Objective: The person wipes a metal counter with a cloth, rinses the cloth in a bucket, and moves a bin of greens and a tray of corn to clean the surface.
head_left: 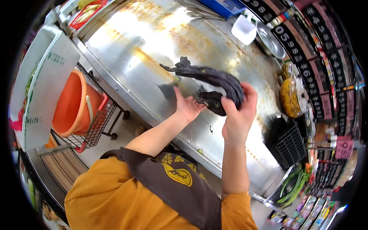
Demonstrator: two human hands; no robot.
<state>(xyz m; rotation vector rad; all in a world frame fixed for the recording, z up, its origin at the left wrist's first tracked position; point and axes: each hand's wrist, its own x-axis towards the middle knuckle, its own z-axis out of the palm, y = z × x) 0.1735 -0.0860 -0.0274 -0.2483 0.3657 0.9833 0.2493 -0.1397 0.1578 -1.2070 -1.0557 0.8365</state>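
Observation:
My right hand (240, 110) grips a long, dark, limp cloth (212, 76) near its bent right end, with the fingers behind it and the thumb in front. The cloth is folded over; its narrow, ragged end points left, and a shorter part hangs back below. Small green bits stick to it. Beside that lower part is my left hand (188, 107), palm up with its fingers spread; a light touch on the cloth cannot be ruled out. Below both hands lies a wet, stained metal counter (138, 80) with scraps of greens on it.
Left of the counter are an orange bucket (72, 106) in a wire cart (99, 128) and a white foam box (49, 83). A white scoop (243, 30), a metal bowl (270, 40), a black plastic basket (290, 146), a bag of yellow food (289, 97) and green onions (296, 181) line the right side.

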